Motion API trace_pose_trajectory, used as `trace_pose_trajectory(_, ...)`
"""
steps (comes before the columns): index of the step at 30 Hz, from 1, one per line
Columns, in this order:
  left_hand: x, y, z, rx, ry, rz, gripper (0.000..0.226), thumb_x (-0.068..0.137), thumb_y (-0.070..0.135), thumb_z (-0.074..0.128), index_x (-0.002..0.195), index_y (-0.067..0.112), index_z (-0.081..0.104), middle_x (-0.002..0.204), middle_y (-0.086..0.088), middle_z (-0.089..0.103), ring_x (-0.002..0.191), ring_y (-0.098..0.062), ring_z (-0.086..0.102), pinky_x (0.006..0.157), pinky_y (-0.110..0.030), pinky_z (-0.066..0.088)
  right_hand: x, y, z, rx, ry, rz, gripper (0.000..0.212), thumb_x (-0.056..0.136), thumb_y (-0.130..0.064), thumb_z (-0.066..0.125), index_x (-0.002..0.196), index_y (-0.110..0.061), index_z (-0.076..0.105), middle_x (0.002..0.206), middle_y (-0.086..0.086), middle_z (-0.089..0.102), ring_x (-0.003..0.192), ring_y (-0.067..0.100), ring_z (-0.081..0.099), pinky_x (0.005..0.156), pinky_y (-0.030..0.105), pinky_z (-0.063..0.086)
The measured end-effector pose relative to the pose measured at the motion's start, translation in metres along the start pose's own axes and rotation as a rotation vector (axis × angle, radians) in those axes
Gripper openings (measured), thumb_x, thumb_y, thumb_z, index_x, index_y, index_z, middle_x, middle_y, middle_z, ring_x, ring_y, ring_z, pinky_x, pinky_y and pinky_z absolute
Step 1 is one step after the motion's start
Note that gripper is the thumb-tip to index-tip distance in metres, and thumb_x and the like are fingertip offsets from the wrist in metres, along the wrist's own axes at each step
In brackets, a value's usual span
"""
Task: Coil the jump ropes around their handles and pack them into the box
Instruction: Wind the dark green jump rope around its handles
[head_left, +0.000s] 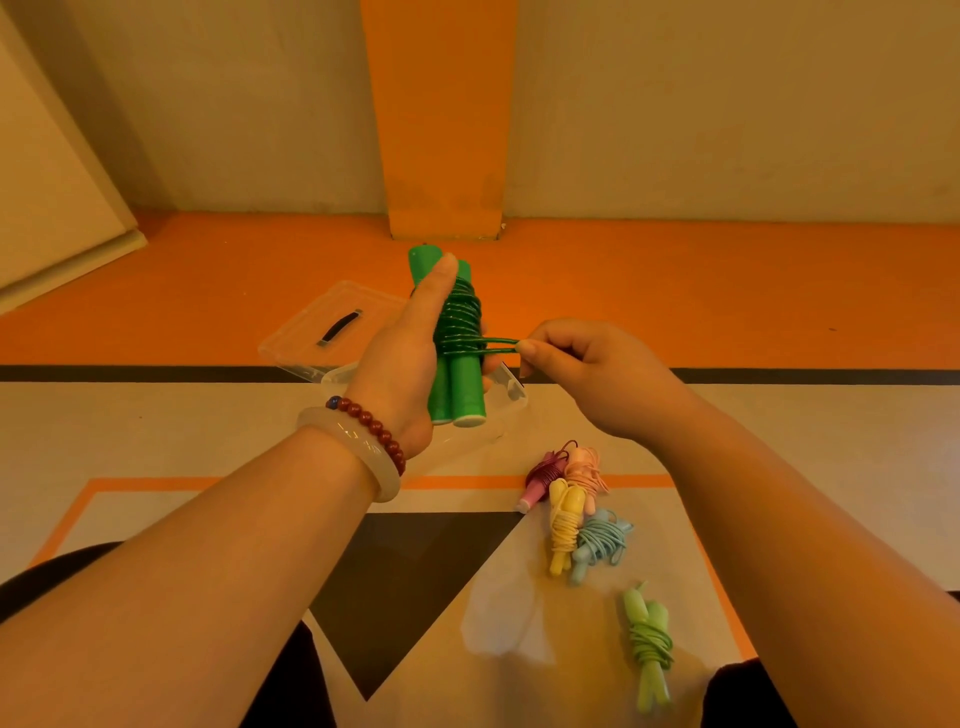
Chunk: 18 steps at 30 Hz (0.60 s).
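L hand is gripping green handles, long axis running away from person; R hand is pinching rope loop just right of handles.

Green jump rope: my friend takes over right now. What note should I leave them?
Left hand grips the green jump rope by both handles, cord mostly coiled. Right hand pinches the end loop, pulled sideways.
Coiled on the floor: magenta rope, pink rope, yellow rope, blue rope, light green rope.
Clear box beyond the hands, lid off.
Left: tuck the loop, pack all six.
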<state>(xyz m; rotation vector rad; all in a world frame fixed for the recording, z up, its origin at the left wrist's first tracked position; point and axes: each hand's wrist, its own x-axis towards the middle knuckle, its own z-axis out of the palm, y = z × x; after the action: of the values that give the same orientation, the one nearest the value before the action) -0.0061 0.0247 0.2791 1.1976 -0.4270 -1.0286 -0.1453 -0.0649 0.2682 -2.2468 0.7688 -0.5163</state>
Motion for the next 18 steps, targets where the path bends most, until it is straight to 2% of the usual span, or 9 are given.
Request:
trace_pose_trajectory(2,0.001,-0.001,0.000,0.001,-0.025,0.020,0.034,0.081,0.040,0.068,0.102,0.016,0.059,0.081,-0.003,0.064,0.060,-0.015,0.066,0.053,-0.027,0.054,0.000,0.001,0.000,0.025,0.013,0.001,0.026,0.098,-0.034,0.050,0.073,-0.032,0.060,0.069,0.009,0.057,0.055,0.012,0.044,0.053,0.029,0.036)
trace_pose_trajectory(4,0.003,-0.002,0.000,-0.033,-0.034,0.032,0.027,0.085,0.027,0.069,0.108,0.016,0.059,0.083,-0.003,0.064,0.063,-0.015,0.067,0.060,-0.031,0.059,-0.001,0.001,-0.001,0.051,0.013,0.011,0.027,0.098,-0.033,0.049,0.072,-0.031,0.060,0.063,0.002,0.048,0.050,0.005,0.037,0.047,0.019,0.029)
trace_pose_trajectory(7,0.005,-0.004,-0.002,-0.041,-0.070,0.023,0.019,0.088,0.023,0.065,0.106,0.018,0.062,0.088,-0.002,0.065,0.076,-0.016,0.065,0.068,-0.033,0.058,0.001,0.004,-0.003,0.035,0.004,0.022,0.027,0.098,-0.034,0.049,0.073,-0.030,0.060,0.063,0.000,0.046,0.050,0.004,0.036,0.047,0.019,0.027)
trace_pose_trajectory(10,0.006,-0.007,-0.003,-0.050,-0.103,-0.003,0.016,0.091,0.021,0.061,0.107,0.019,0.062,0.092,-0.001,0.066,0.084,-0.018,0.065,0.066,-0.035,0.057,0.002,0.007,-0.009,-0.005,0.006,0.036,0.027,0.098,-0.034,0.048,0.074,-0.028,0.059,0.059,-0.005,0.043,0.051,0.001,0.038,0.049,0.018,0.029)
trace_pose_trajectory(13,0.005,-0.006,0.001,-0.105,-0.134,-0.072,0.020,0.096,0.023,0.053,0.113,0.014,0.059,0.093,-0.005,0.065,0.078,-0.020,0.067,0.056,-0.031,0.056,0.001,0.005,-0.007,-0.005,-0.014,0.026,0.029,0.099,-0.036,0.044,0.074,-0.027,0.056,0.069,0.007,0.056,0.062,0.007,0.048,0.060,0.027,0.039)
trace_pose_trajectory(14,0.004,-0.006,0.002,-0.136,-0.121,-0.092,0.019,0.097,0.023,0.051,0.111,0.012,0.058,0.090,-0.005,0.063,0.074,-0.020,0.066,0.053,-0.028,0.055,0.000,0.003,-0.004,-0.018,-0.027,0.014,0.029,0.100,-0.035,0.043,0.074,-0.027,0.054,0.068,0.005,0.055,0.061,0.004,0.047,0.059,0.024,0.039)
trace_pose_trajectory(16,0.003,-0.007,0.002,-0.111,-0.095,-0.083,0.017,0.095,0.027,0.055,0.104,0.013,0.057,0.081,-0.004,0.059,0.066,-0.018,0.060,0.048,-0.025,0.049,-0.002,-0.003,0.002,0.004,-0.069,-0.020,0.029,0.101,-0.031,0.043,0.075,-0.025,0.053,0.062,-0.009,0.054,0.058,-0.005,0.047,0.054,0.012,0.036)
trace_pose_trajectory(18,0.002,-0.007,0.001,-0.006,-0.115,-0.051,0.024,0.088,0.035,0.063,0.097,0.014,0.055,0.071,-0.001,0.058,0.057,-0.014,0.056,0.045,-0.023,0.043,-0.004,-0.009,0.003,0.049,-0.119,-0.043,0.028,0.100,-0.028,0.044,0.074,-0.027,0.054,0.062,-0.028,0.057,0.062,-0.012,0.050,0.059,0.007,0.037)
